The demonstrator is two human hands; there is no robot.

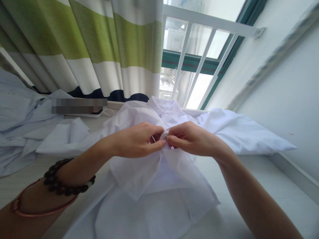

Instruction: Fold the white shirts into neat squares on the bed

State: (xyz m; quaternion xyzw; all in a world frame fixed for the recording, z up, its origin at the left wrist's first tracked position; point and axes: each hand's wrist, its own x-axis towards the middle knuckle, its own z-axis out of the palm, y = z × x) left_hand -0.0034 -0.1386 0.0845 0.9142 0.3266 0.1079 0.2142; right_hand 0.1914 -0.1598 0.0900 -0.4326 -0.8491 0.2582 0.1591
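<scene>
A white long-sleeved shirt (142,172) lies spread in front of me, its collar at the far end and a sleeve out to each side. Both hands meet over the middle of its front. My left hand (139,139) pinches the front edge of the cloth between thumb and fingers. Opposite it, my right hand (188,137) pinches the same edge, fingertips nearly touching the left ones. A small button seems to sit between the fingertips, mostly hidden. Below the hands the two front panels hang apart. Dark beads (61,179) and a copper-coloured bangle circle my left wrist.
More white garments (17,122) lie crumpled at the left. A white-edged device (93,115) with a cord, partly blurred out, rests by the green and white curtain (99,43). White railing bars (201,59) stand before the window; a wall (286,93) rises at the right.
</scene>
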